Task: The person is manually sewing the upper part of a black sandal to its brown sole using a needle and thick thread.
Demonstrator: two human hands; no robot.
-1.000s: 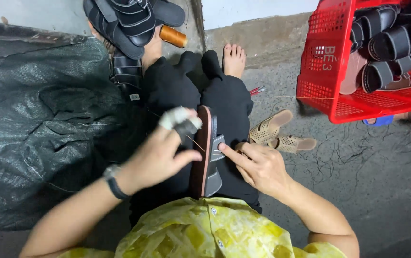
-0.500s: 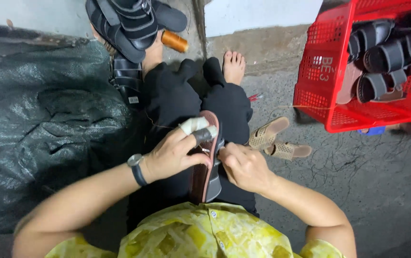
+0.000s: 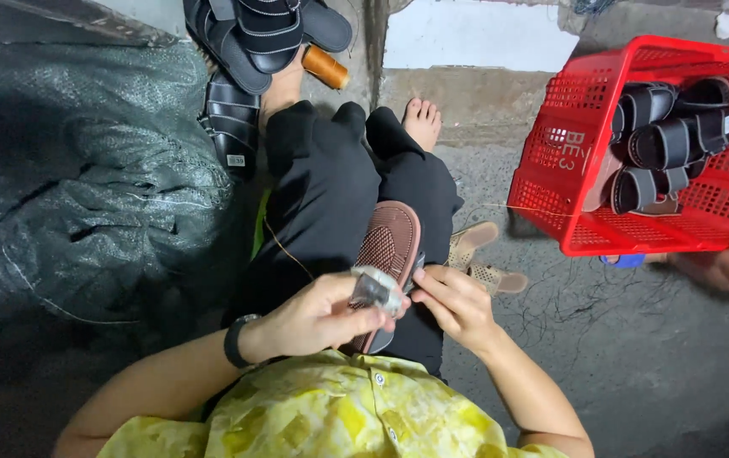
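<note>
Sandal (image 3: 391, 242) turned sole-up; both hands (image 3: 322, 318) (image 3: 458, 301) grip it.

One brown-soled sandal (image 3: 390, 246) lies on the lap. One red crate (image 3: 636, 144) at right holds three black sandals (image 3: 674, 144). Two tan slippers (image 3: 483, 254) sit on the floor. One orange thread spool (image 3: 324, 66) stands far.

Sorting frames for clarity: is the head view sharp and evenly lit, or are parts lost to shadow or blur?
Head view: mostly sharp; left hand and brown sandal evenly lit, red basket bright, black plastic sheet sinks into shadow with faint sheen; edges bend slightly.
</note>
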